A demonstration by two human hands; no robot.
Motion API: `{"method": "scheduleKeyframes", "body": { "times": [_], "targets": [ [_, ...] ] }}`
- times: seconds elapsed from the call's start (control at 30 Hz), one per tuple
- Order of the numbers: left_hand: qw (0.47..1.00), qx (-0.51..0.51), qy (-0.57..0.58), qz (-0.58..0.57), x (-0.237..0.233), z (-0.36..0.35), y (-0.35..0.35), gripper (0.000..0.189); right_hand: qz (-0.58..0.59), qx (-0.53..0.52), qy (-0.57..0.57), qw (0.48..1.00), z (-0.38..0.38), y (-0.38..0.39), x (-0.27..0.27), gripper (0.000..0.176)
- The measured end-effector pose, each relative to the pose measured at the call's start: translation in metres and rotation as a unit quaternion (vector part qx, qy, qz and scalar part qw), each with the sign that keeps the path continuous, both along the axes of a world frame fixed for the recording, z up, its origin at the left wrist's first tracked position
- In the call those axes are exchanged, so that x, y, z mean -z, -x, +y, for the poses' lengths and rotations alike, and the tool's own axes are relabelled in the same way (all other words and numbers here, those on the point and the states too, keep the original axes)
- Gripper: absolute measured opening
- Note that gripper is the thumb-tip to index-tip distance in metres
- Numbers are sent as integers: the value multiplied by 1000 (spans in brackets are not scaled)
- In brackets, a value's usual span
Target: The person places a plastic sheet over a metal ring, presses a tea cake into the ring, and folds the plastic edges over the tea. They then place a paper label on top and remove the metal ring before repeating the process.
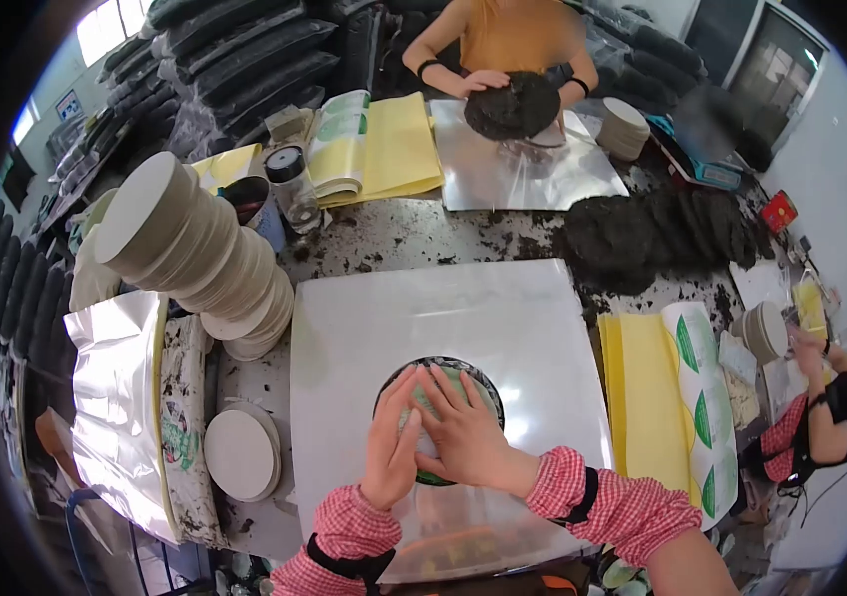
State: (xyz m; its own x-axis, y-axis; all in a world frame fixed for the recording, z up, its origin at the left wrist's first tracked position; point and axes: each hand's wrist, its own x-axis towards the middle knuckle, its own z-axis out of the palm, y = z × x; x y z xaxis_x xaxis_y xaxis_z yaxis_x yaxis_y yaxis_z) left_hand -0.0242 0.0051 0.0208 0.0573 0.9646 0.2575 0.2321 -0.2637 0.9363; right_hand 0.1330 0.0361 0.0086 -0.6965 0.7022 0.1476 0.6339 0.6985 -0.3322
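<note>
On a shiny metal sheet (344, 328) in front of me lies a round, flat, dark-rimmed pack (488, 392) with a green and white top. My left hand (392, 437) rests on its left side, fingers stretched out. Across the middle and right of it lies my right hand (468, 427), palm down with the fingers spread. Both hands touch the pack and hide most of its top. Their fingertips come close together near its far edge. Red checked sleeves cover both forearms.
Tall stacks of pale round discs (145, 214) stand at left, near silvery film (116, 397). Yellow sheets (637, 397) and printed wrappers (697, 397) lie at right. Dark shaggy cakes (622, 238) sit behind them. Opposite, a person's hand (483, 81) touches another dark cake (513, 104).
</note>
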Motion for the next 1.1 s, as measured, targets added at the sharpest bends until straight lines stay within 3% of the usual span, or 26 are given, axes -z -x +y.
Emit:
{"method": "scheduleKeyframes", "body": {
  "times": [0.1,0.13,0.17,0.2,0.23,0.27,0.3,0.37,0.4,0.43,0.47,0.5,0.53,0.57,0.6,0.63,0.7,0.73,0.77,0.8,0.83,0.87,0.93,1.0,1.03,1.1],
  "targets": [
    [981,-54,100,-160,40,10,3,42,48,-15,-26,998,8,-6,-8,68],
    [957,-63,134,-250,40,10,5,41,192,54,50,979,15,-12,-8,60],
    [989,-35,94,-105,36,4,2,45,328,121,131,928,22,-14,-6,53],
    [989,-49,89,-103,27,0,-9,45,329,106,133,929,34,-14,1,53],
    [979,-19,3,205,19,-3,-23,52,294,158,152,930,50,-13,9,48],
    [867,17,-77,492,15,-7,-33,59,256,212,171,927,57,-12,15,42],
    [875,21,-58,480,19,-9,-36,66,205,204,38,956,48,-6,9,34],
    [892,-11,-75,445,32,-12,-35,70,312,172,10,934,27,-10,-22,28],
    [885,-6,-23,466,24,-18,-35,69,267,135,-42,953,8,-16,-45,23],
    [913,85,117,382,30,-13,-34,55,268,65,-89,957,-6,-24,-56,26],
    [895,211,88,383,14,-20,-25,36,304,2,-158,940,-11,-30,-53,30],
    [920,208,-183,278,29,-28,-21,27,301,-18,-172,938,-12,-43,-50,32],
    [906,119,-334,230,0,-43,-17,28,291,60,-130,946,-14,-55,-42,32],
    [925,101,-297,214,-27,-59,-8,28,271,135,-83,949,-15,-67,-32,33],
    [944,79,-260,190,-42,-73,1,28,348,215,99,907,-15,-76,-22,28],
    [945,60,-256,194,-36,-76,5,28,384,270,190,862,-12,-91,-2,23],
    [974,-210,3,87,-4,-71,15,31,345,270,243,866,-13,-109,21,18],
    [969,-207,116,70,18,-65,17,36,331,271,266,864,-15,-106,25,18],
    [950,-211,226,47,46,-57,16,41,336,266,278,860,-29,-93,5,29],
    [950,-228,199,76,85,-54,8,47,342,253,294,856,-38,-74,-11,40],
    [947,-238,200,84,70,-59,7,45,340,208,155,904,-29,-77,19,26],
    [950,-229,204,51,64,-65,14,44,307,186,145,922,-23,-86,30,29],
    [938,-270,214,30,61,-88,36,43,317,185,232,901,-20,-87,22,28],
    [927,-336,150,-75,53,-114,60,43,300,154,192,921,-14,-92,29,28],
    [906,-401,99,-94,56,-130,74,42,281,147,196,928,-10,-95,33,28],
    [858,-469,127,-167,49,-180,107,41,253,161,202,932,-7,-92,29,30]
  ]
}}
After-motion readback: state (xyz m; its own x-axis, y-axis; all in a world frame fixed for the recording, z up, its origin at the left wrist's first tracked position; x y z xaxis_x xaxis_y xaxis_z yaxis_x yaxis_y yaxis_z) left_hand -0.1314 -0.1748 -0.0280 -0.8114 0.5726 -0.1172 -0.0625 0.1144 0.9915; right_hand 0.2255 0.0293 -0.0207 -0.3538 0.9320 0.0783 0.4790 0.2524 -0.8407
